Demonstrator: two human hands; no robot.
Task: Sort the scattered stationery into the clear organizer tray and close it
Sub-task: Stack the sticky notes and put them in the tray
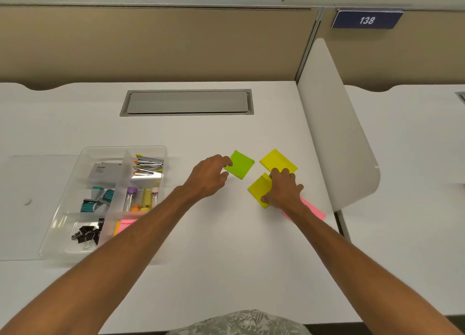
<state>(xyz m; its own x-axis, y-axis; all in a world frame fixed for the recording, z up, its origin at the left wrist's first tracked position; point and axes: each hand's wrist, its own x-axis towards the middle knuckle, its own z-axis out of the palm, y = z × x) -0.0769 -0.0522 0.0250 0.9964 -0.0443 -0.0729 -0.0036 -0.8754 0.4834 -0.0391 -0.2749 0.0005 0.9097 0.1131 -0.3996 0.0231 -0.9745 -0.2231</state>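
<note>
The left hand (208, 176) had finger and thumb curled on the 9 o'clock corner of the green pad (240, 164), seemingly pinching it. The right hand (283, 188) gripped the near yellow pad (259, 190), thumb on its near edge and fingers curled over the far edge, where they met the far yellow pad (278, 159). From the near yellow pad, the green pad lay at 11 o'clock, the far yellow pad at 1 o'clock and the pink pad (313, 209) at 4 o'clock, partly under the right wrist. All four lay flat on the counter (226, 259), and the tray (148, 149) sat well apart at 9 o'clock, already part filled. Such pads were probably light and slightly bendy, with loose top sheets. They were best taken by two opposite edges through the whole thickness, so no sheet peeled away.
</note>
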